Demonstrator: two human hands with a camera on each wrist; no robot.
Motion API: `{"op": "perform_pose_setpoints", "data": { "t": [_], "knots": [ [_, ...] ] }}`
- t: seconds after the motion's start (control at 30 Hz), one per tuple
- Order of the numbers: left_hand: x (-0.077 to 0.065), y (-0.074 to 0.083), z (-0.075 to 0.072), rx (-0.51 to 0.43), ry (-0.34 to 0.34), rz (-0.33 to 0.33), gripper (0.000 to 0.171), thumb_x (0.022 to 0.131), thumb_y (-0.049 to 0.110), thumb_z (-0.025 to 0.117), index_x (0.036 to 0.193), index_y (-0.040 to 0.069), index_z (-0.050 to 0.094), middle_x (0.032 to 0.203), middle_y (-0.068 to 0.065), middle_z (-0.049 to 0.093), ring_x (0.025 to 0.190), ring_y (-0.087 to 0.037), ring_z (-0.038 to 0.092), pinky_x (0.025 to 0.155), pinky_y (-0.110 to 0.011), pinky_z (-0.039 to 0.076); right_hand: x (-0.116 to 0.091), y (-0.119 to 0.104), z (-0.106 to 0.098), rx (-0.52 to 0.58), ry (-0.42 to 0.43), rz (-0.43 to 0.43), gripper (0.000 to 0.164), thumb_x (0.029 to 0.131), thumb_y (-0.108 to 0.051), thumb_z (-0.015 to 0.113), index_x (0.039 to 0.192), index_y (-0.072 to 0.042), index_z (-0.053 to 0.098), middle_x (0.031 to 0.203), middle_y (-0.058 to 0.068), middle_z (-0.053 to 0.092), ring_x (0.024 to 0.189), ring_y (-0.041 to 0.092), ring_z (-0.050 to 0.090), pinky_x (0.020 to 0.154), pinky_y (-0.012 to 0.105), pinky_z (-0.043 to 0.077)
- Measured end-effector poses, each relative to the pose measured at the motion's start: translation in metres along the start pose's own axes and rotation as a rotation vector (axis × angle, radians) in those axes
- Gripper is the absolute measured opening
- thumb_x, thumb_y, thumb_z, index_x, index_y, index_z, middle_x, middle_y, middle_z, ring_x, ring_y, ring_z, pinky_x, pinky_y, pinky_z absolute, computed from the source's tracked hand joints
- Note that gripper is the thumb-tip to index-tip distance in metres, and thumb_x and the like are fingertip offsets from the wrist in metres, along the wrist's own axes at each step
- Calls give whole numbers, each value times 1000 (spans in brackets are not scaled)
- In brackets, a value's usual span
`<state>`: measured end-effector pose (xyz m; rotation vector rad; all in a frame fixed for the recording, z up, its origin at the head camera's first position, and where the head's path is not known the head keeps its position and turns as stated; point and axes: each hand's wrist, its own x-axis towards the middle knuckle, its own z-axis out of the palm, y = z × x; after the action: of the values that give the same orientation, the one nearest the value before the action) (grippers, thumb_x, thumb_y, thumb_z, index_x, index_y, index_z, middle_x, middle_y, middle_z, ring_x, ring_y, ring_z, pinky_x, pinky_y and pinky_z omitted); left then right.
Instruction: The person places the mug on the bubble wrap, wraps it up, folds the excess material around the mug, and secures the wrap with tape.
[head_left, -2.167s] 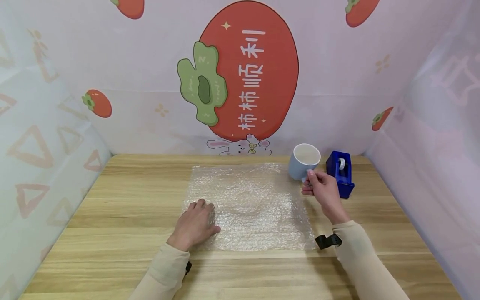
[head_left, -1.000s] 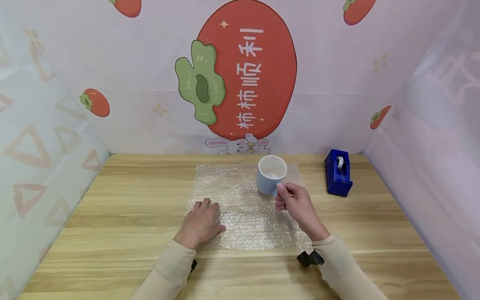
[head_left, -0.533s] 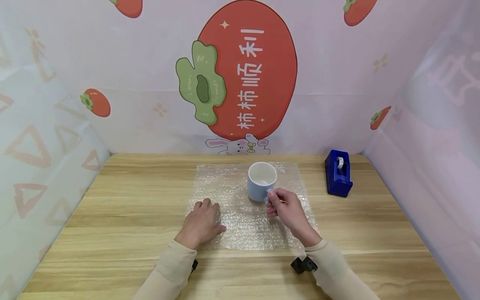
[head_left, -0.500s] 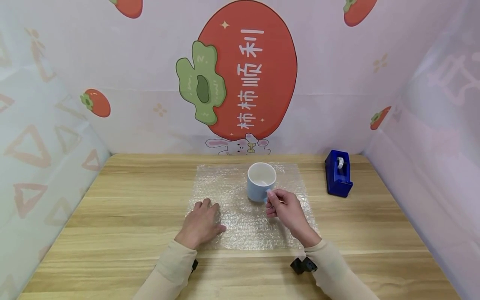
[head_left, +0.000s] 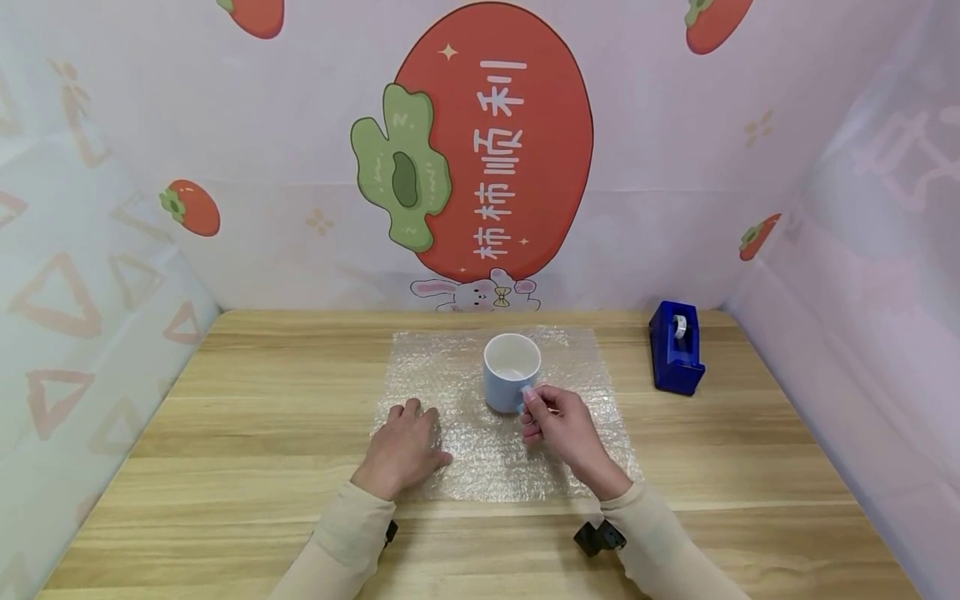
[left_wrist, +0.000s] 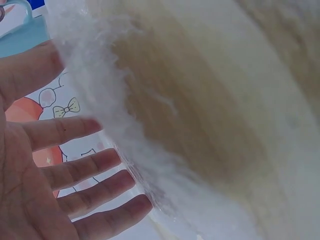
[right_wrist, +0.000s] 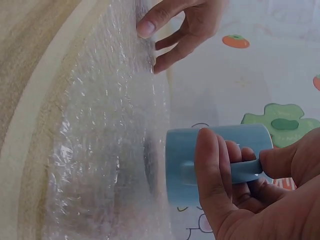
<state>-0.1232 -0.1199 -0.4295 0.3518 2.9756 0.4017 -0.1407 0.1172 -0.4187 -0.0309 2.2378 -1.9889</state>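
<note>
Mug (head_left: 501, 393), one: pale blue outside, white within; upright, mouth upward, at about the middle of the bubble wrap. The head view shows down into it to the white inner floor. Whether its base rests on the wrap or sits just above it cannot be told.

Mug handle (right_wrist: 245, 171), pale blue, at the side toward the right hand.

Right hand (head_left: 566, 427): gripping the mug handle, thumb against it and fingers curled around.

Bubble wrap (head_left: 487, 471), one sheet: clear, glossy, roughly rectangular, spread flat beneath the mug.

Left hand (head_left: 403, 446): resting at the left edge of the bubble wrap, fingers extended and apart, thumb set out toward the mug; mug and hand do not touch.

Tape dispenser (head_left: 670, 367), one: dark blue, near the rear right of the table, well apart from the mug and clear of the wrap. Contents: a tape roll (head_left: 680, 327), whitish, seated in its upper recess.

Table (head_left: 262, 450): light wood grain, bearing all the above.

Sleeves (head_left: 347, 529), a pair: cream, with a black device (head_left: 600, 538) at the right wrist.

Backdrop (head_left: 300, 108): pale sheet behind the table, printed with a large red persimmon (head_left: 555, 167), smaller ones, and a white rabbit (head_left: 471, 293).
</note>
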Motion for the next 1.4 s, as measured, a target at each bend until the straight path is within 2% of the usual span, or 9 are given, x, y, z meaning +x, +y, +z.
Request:
{"op": "perform_pose_setpoints", "data": {
  "t": [0.2, 0.4, 0.77, 1.1, 1.2, 1.3, 1.4],
  "knots": [
    [0, 0, 1, 3, 5, 0, 60, 81, 34, 86, 122, -3, 65, 126, -25, 56, 118, -46, 52, 85, -56, 55, 0, 5, 2, -16, -3, 10, 30, 106, -12, 54, 93, 14, 60, 79, 15, 60, 64, 18, 63, 62, 36, 60],
    [0, 0, 1, 1, 17, 12, 60, 80, 34, 87, 121, -4, 65, 123, -25, 56, 116, -46, 53, 84, -56, 55, -1, 7, 5, -10, -6, 16, 30, 106, -12, 55, 93, 14, 61, 80, 15, 61, 64, 19, 64, 64, 41, 61],
    [0, 2, 0, -3, 27, 17, 60, 79, 34, 87, 121, -4, 65, 122, -25, 57, 115, -47, 53, 87, -56, 54, -1, 11, 7, 4, -15, 23, 30, 105, -11, 55, 94, 15, 59, 82, 18, 62, 65, 20, 67, 66, 41, 62],
    [-2, 1, 0, -2, 37, 22, 57, 78, 32, 88, 117, -3, 66, 119, -24, 57, 115, -47, 53, 88, -56, 54, 1, 13, 7, -26, -86, 26, 30, 106, -13, 53, 97, 16, 60, 88, 20, 63, 66, 19, 65, 66, 40, 62],
    [-2, 1, 0, -1, 35, 23, 55, 78, 32, 88, 116, -2, 67, 119, -23, 58, 116, -46, 53, 88, -55, 54, 3, 12, 4, -70, -104, 36, 31, 106, -15, 54, 97, 14, 62, 88, 20, 65, 66, 19, 64, 62, 36, 60],
    [-2, 1, 1, 1, 39, 26, 57, 78, 33, 88, 117, -2, 66, 120, -23, 57, 116, -46, 53, 88, -56, 54, 4, 11, 0, -104, -121, 40, 32, 106, -17, 55, 96, 11, 64, 87, 18, 66, 66, 21, 61, 56, 29, 53],
    [-2, 0, 1, 4, 43, 29, 57, 78, 33, 88, 117, -2, 66, 120, -23, 57, 115, -46, 53, 87, -55, 54, 6, 10, -2, -114, -136, 40, 32, 106, -17, 56, 96, 11, 65, 88, 18, 65, 65, 19, 58, 54, 25, 48]
  ]
}}
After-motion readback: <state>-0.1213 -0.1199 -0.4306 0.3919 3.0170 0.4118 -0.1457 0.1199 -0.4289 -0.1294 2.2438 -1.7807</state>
